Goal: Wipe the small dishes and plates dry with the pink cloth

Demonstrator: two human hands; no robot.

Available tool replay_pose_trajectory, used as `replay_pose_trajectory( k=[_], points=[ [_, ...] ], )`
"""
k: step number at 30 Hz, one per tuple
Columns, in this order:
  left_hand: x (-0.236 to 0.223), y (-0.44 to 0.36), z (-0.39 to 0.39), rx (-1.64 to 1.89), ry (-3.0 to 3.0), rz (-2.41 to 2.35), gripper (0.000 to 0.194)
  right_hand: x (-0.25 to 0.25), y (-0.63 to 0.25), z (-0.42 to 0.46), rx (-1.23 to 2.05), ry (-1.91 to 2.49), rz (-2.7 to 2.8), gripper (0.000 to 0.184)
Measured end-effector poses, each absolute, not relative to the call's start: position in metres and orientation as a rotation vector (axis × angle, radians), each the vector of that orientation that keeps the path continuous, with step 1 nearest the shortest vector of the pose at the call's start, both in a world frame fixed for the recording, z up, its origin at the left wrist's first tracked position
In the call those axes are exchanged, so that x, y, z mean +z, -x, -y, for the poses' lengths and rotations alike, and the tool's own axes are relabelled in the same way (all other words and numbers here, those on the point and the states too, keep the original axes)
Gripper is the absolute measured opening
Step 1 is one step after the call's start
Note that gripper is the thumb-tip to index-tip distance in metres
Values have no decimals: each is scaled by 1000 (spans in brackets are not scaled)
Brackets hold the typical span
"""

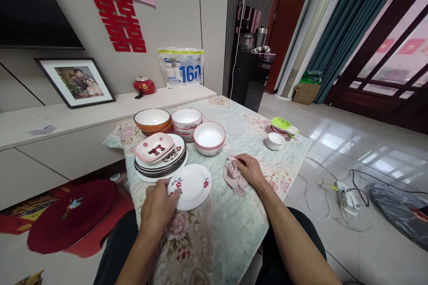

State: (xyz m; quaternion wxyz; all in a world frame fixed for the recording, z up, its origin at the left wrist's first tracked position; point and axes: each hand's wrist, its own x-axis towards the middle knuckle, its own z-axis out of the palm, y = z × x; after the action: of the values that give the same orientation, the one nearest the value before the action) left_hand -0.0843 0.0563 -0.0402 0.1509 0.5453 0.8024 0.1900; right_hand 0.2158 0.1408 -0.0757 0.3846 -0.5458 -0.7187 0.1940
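Note:
My left hand (159, 202) grips the left edge of a small white plate (192, 187) with red flowers, its thumb on the upper face. A crumpled pink cloth (235, 177) is bunched under the fingers of my right hand (250, 169), on the table. Just beyond the plate stands a stack of dark-rimmed plates (160, 170), topped by a pink dish with a cartoon animal (154, 148). Behind are orange bowls (153, 121), a stack of white bowls with red rims (186, 119), and more red-rimmed bowls (209, 136) nearer my right hand.
A floral tablecloth (230, 231) covers the table. Small white dishes (275, 140) and a green spoon-shaped dish (282, 126) sit at its right edge. On the white cabinet behind stand a photo frame (80, 82), a red pot (144, 85) and a plastic bag (182, 69).

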Motion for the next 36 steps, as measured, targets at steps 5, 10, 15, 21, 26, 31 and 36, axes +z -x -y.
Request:
replay_pose_trajectory(
  k=[5,10,15,21,26,31,36],
  points=[
    [-40,88,-61,488,-1540,-2324,48,-76,-216,-141,488,1393,1835,17],
    [-38,90,-60,557,-1536,-2323,49,-75,-216,-141,482,1393,1842,17],
    [-34,92,-61,642,-1540,-2313,44,-76,-216,-141,488,1383,1832,17],
    [-17,84,-61,622,-1481,-2305,28,-78,-217,-142,487,1365,1831,19],
    [-10,76,-58,614,-1414,-2262,34,-76,-217,-140,518,1353,1816,22],
    [-6,72,-54,729,-1333,-2217,33,-72,-216,-139,519,1345,1765,19],
    [1,50,-50,991,-1273,-1927,35,-67,-216,-140,724,1260,1488,21]
  ],
)
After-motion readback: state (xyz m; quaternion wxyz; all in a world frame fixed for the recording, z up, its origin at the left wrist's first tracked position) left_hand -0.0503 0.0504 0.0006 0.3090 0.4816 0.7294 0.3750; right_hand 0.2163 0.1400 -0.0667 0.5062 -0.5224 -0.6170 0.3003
